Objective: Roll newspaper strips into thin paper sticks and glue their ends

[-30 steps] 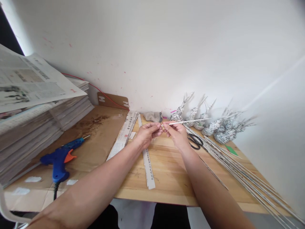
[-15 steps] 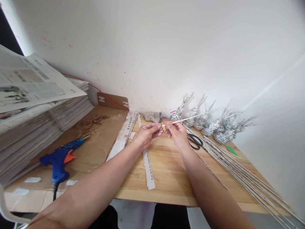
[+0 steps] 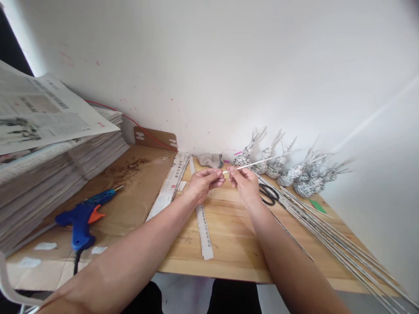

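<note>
Head view. Left hand (image 3: 200, 185): thumb and forefinger closed in a pinch on the near end of a thin white paper stick (image 3: 258, 163). Right hand (image 3: 245, 181): fingers closed on the same stick a little farther along, a short white length being left bare between the two hands. The stick is held above the wooden surface (image 3: 235, 244), its far part slanted up to the right in front of the woven paper figures (image 3: 278, 165).

Changes noted: the stick was held nearer to level one second ago; its far end is now raised. Against the half-second-old frame, the slant is almost matched, and the right hand is set very slightly farther right. The hot glue gun (image 3: 83, 218), on the cardboard sheet (image 3: 137, 187), is left lying in its place.

Also listed: scissors (image 3: 269, 194), black-handled, beside the right wrist; a bundle of rolled paper sticks (image 3: 314, 224); a loose newspaper strip (image 3: 204, 235); a stack of newspapers (image 3: 88, 161).

Obscured: the stick's near tip is covered by the left fingers; its far end is blurred against the figures and the wall. The scissor blades cannot be made out. The bundle is cut off at the lower edge, the newspaper stack at the left.
</note>
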`<state>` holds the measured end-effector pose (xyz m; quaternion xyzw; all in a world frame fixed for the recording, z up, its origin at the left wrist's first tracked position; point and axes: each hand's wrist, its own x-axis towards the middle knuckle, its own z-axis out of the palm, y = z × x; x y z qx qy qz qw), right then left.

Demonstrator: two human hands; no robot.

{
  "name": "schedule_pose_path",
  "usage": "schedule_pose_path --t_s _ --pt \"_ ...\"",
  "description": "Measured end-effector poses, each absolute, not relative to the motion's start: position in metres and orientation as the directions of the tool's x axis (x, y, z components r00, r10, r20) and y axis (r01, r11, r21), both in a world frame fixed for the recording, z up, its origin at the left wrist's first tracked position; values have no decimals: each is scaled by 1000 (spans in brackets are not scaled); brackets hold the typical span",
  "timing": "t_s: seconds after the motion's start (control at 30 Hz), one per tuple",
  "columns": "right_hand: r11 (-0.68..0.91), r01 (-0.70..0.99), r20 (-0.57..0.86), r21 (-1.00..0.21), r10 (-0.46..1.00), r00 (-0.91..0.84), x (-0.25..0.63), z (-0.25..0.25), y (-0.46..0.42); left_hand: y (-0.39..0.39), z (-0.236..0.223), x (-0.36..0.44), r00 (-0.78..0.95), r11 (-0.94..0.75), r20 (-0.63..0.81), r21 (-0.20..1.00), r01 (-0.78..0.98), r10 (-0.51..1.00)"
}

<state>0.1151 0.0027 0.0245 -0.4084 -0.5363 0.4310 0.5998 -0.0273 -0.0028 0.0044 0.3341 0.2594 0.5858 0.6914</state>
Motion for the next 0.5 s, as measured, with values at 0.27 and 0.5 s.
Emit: schedule_pose_path --t_s 0.27,0.5 --pt "306 13 305 -952 951 -48 116 20 5 -4 4 -28 185 88 43 762 -642 982" --pt "302 -15 303 -953 952 -34 114 19 5 -3 4 -27 182 84 43 769 -634 982"
